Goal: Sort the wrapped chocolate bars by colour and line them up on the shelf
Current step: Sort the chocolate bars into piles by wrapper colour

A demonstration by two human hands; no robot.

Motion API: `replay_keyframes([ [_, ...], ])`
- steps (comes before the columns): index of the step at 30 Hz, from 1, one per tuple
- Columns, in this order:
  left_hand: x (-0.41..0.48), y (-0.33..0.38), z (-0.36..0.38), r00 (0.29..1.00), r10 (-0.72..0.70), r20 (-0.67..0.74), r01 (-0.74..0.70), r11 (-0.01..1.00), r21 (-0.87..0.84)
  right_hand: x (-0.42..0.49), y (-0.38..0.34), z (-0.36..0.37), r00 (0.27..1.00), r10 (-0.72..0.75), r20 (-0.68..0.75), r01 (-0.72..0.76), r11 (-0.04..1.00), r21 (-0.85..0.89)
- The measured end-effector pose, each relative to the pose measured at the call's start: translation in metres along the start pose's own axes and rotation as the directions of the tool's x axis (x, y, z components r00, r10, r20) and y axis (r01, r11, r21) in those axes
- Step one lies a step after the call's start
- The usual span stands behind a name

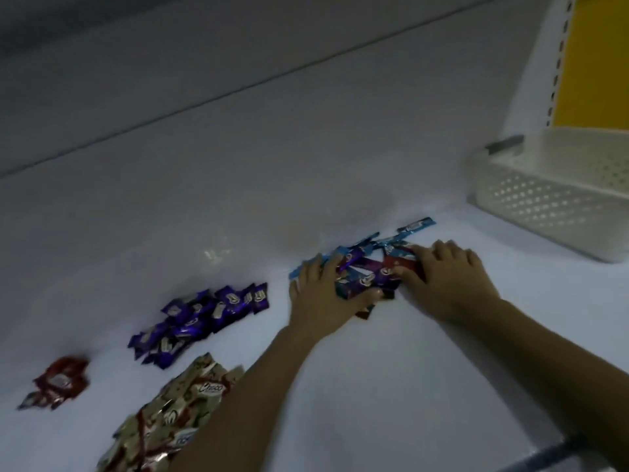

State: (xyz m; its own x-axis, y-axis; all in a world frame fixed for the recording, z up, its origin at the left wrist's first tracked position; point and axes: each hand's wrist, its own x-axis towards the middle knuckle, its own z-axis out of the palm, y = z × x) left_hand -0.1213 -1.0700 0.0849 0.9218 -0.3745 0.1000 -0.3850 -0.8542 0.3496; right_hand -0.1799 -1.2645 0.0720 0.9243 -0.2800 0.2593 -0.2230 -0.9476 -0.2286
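Left hand (320, 291) and right hand (446, 274) lie flat, fingers spread, on a mixed pile of bars (367, 264) on the shelf (238, 165). Purple (204, 321), red (61, 379) and beige (170, 413) piles lie left; a basket (551, 195) stands right.

Glossy foil-like wrappers (367, 267) lie on a smooth white shelf (238, 199) near a perforated plastic basket (544, 202)

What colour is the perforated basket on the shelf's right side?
The perforated plastic basket is cream-white; the head view shows it.
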Motion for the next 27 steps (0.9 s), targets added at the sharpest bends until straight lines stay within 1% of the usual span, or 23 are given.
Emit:
replay_keyframes([
  [3, 0.016, 0.009, 0.004, 1.000, -0.009, -0.009, 0.010, 0.998, 0.055, 0.003, -0.001, 0.001, 0.999, 0.036, 0.010, -0.036, 0.999, 0.010],
  [6, 0.022, 0.021, 0.015, 0.997, 0.070, -0.038, -0.067, 0.996, 0.058, 0.000, -0.001, 0.004, 0.999, 0.030, 0.036, -0.030, 0.999, -0.014],
  [10, 0.023, 0.035, 0.026, 0.983, 0.182, -0.031, -0.182, 0.983, 0.010, 0.003, 0.003, -0.001, 0.996, 0.015, 0.082, -0.019, 0.999, 0.040],
  [12, 0.022, 0.037, 0.029, 0.972, 0.223, -0.075, -0.225, 0.974, -0.016, 0.004, 0.005, 0.002, 0.998, -0.010, 0.061, 0.006, 0.997, 0.071],
  [15, 0.021, 0.037, 0.032, 0.959, 0.241, -0.149, -0.257, 0.961, -0.099, 0.007, 0.008, 0.004, 0.999, -0.045, 0.030, 0.041, 0.990, 0.136],
  [17, 0.021, 0.037, 0.032, 0.941, 0.254, -0.225, -0.265, 0.964, -0.022, 0.007, 0.008, 0.000, 0.999, -0.037, 0.022, 0.032, 0.979, 0.202],
  [18, 0.020, 0.037, 0.031, 0.940, 0.245, -0.238, -0.245, 0.969, 0.030, 0.005, 0.006, -0.003, 0.999, -0.041, 0.018, 0.036, 0.977, 0.211],
  [19, 0.018, 0.038, 0.029, 0.952, 0.210, -0.222, -0.202, 0.978, 0.058, 0.003, 0.004, -0.005, 0.999, -0.049, 0.008, 0.047, 0.977, 0.210],
  [21, 0.018, 0.037, 0.026, 0.989, 0.061, -0.139, -0.055, 0.998, 0.044, -0.002, 0.002, -0.007, 0.999, -0.041, -0.022, 0.045, 0.975, 0.218],
  [23, 0.022, 0.038, 0.023, 0.993, -0.101, -0.065, 0.101, 0.995, -0.006, -0.001, 0.004, -0.006, 0.997, -0.042, -0.070, 0.058, 0.970, 0.237],
  [24, 0.023, 0.039, 0.023, 0.989, -0.137, -0.051, 0.137, 0.991, -0.005, -0.001, 0.005, -0.005, 0.995, -0.049, -0.085, 0.068, 0.968, 0.242],
  [25, 0.023, 0.040, 0.023, 0.989, -0.139, -0.053, 0.139, 0.990, 0.008, -0.001, 0.005, -0.005, 0.994, -0.046, -0.095, 0.067, 0.970, 0.235],
  [27, 0.021, 0.043, 0.024, 0.993, -0.070, -0.092, 0.071, 0.997, 0.009, 0.003, 0.004, -0.003, 0.992, -0.001, -0.129, 0.023, 0.985, 0.170],
])
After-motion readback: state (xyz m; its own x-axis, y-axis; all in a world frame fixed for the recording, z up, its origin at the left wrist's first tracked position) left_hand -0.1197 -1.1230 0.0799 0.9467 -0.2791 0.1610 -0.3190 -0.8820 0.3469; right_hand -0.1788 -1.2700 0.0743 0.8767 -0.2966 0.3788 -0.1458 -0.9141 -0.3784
